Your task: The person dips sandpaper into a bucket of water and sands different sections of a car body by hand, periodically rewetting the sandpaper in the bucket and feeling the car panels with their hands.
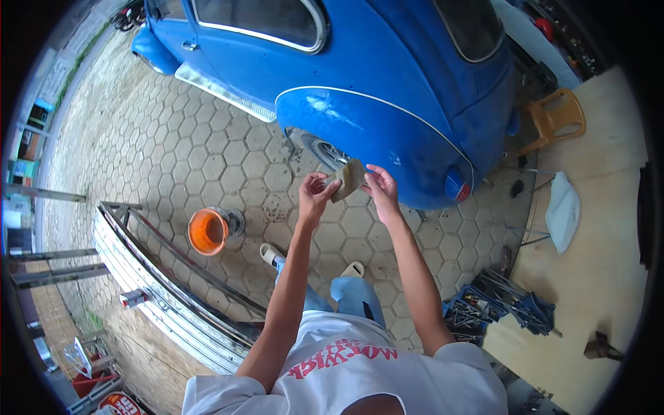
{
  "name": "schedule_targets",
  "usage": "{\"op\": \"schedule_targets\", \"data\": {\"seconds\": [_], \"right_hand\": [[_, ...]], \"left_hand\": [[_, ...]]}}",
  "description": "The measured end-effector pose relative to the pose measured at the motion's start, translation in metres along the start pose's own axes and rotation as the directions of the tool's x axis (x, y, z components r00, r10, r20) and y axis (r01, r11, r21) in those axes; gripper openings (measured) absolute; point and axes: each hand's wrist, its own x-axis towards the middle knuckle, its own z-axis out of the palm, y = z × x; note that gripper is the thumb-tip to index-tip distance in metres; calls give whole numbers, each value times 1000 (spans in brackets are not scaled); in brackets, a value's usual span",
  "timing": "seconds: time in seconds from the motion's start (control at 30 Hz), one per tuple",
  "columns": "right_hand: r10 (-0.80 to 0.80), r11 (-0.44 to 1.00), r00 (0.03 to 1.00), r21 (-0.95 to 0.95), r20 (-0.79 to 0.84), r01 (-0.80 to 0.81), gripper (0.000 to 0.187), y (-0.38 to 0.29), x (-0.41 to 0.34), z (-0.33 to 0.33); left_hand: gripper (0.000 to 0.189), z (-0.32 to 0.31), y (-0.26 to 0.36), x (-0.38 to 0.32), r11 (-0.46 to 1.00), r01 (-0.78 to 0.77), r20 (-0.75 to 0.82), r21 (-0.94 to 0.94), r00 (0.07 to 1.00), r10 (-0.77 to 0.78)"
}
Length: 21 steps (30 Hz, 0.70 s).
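A small brown sheet [348, 180], which looks like sandpaper, is held between my two hands in front of the car's rear fender. My left hand [314, 196] pinches its left side with the thumb on top. On the right edge, my right hand [383, 191] grips it between thumb and fingers, the other fingers partly spread. Just beyond the sheet is the glossy blue rear fender [358, 122] of a Volkswagen Beetle, its white trim running along the top. The rear wheel [329, 150] shows below it, partly covered by the fender.
An orange bucket [207, 232] stands on the hexagonal pavers [228, 176] to the left. A worn white slatted bench [171, 321] lies nearer. On the right are a blue toolbox [474, 306] full of tools, a white car seat-like panel [563, 212] and a tan plastic chair [557, 116].
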Motion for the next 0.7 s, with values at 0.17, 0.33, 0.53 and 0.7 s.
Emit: {"op": "schedule_targets", "data": {"seconds": [0.17,0.33,0.53,0.7], "right_hand": [[-174,984,975,-67,-137,166,26,-103,-22,-106],[-283,959,910,-126,-302,256,19,-153,-42,-160],[-241,970,873,-106,-424,217,22,-155,-26,-171],[-280,959,795,-133,-538,248,25,-153,10,-180]], "left_hand": [[35,131,16,-5,996,37,371,-78,929,-6],[35,210,22,0,999,18,518,-47,856,9],[25,243,19,43,997,69,595,-45,803,-29],[24,268,28,83,986,159,698,55,699,-152]]}}
